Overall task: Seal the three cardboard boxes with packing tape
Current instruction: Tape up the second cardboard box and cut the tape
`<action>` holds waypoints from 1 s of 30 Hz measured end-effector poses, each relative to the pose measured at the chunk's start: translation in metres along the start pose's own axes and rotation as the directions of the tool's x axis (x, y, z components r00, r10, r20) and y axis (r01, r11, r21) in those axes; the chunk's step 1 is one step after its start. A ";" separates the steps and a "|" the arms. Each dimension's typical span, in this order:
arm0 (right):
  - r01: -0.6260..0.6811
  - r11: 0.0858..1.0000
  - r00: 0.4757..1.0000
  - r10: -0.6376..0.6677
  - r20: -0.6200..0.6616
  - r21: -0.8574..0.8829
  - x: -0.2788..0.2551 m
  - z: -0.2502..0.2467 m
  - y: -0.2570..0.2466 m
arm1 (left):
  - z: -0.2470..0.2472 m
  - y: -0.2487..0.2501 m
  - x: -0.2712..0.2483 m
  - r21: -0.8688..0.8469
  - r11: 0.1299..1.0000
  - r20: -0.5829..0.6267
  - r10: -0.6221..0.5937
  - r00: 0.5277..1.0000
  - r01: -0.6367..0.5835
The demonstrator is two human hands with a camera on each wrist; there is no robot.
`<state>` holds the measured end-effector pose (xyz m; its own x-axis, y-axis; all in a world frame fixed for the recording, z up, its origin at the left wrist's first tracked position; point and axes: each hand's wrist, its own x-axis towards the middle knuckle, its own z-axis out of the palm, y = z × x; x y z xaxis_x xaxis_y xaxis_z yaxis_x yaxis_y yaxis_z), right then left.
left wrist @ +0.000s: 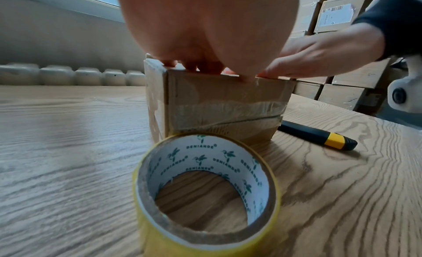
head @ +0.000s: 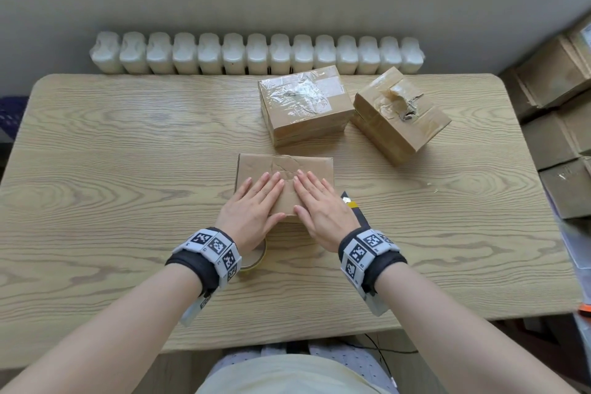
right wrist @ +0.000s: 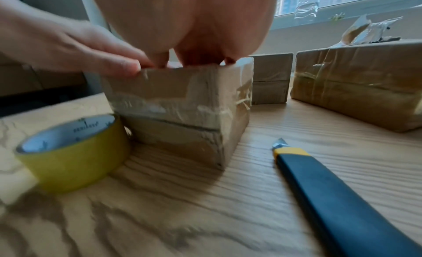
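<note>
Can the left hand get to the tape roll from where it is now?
Probably yes. The left hand lies flat on the near box, and the tape roll sits uncovered on the table just below its wrist.

Pale oak-grain wooden table [head: 128, 144] is showing dark swirling streaks. Round roll of yellow packing tape [left wrist: 205, 197] is showing a white core printed with green leaves. Black utility knife [right wrist: 331, 197] is wearing a yellow band.
</note>
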<state>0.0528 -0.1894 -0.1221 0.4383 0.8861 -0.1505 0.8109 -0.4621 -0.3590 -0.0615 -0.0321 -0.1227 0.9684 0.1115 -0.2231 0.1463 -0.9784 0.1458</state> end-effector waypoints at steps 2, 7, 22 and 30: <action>-0.010 1.000 1.000 0.009 -0.016 -0.007 -0.002 0.000 -0.005 | 0.001 0.000 -0.001 0.001 1.000 0.007 0.002 1.000 -0.002; 0.018 0.997 1.000 -0.016 0.019 -0.079 -0.003 -0.001 -0.004 | -0.001 -0.001 0.000 0.016 1.000 0.013 -0.003 1.000 0.003; 0.024 0.997 0.999 -0.026 -0.027 -0.072 -0.002 0.007 -0.008 | -0.004 0.003 0.000 -0.061 0.998 0.007 -0.015 1.000 0.016; -0.218 0.972 0.976 0.219 -0.004 -0.083 -0.028 -0.005 -0.003 | -0.019 0.010 -0.007 -0.221 0.975 -0.076 -0.040 0.996 0.022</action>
<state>0.0398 -0.2133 -0.1118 0.6068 0.7633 -0.2215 0.7248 -0.6458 -0.2400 -0.0628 -0.0399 -0.1016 0.9743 0.1634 -0.1551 0.2088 -0.9132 0.3499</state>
